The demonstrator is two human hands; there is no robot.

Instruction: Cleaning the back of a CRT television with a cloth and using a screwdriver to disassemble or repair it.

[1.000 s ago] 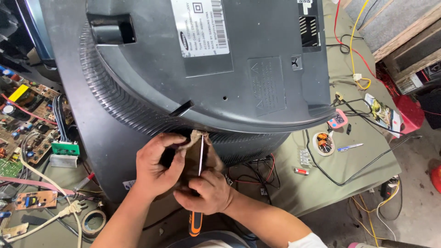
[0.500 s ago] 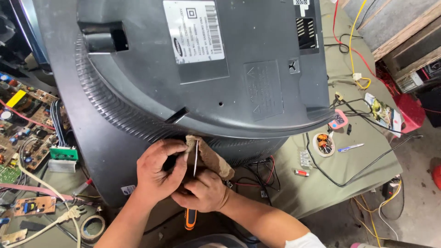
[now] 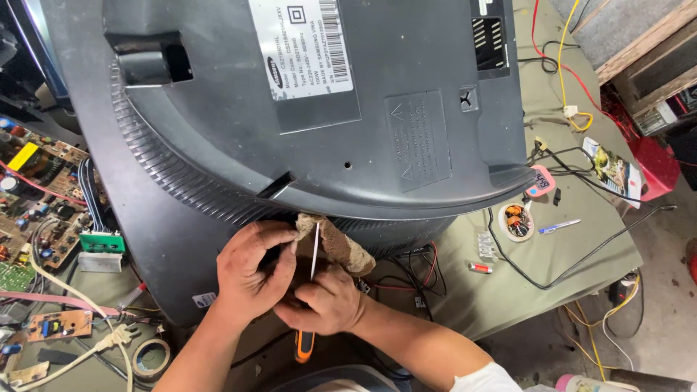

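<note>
Both hands work at the lower edge of the big dark grey plastic television back cover (image 3: 327, 145). The right hand (image 3: 323, 308) grips one orange-handled screwdriver (image 3: 311, 290), its shaft rising between the fingers. The left hand (image 3: 250, 265) presses curled fingers beside one brown rag (image 3: 341, 243).

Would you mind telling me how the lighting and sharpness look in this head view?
Head view: soft, even daylight, no harsh glare; the television back cover is sharp; deep shadow beneath it around the cloth; both hands crisp, without motion blur; slight wide-angle curvature at the edges.
</note>
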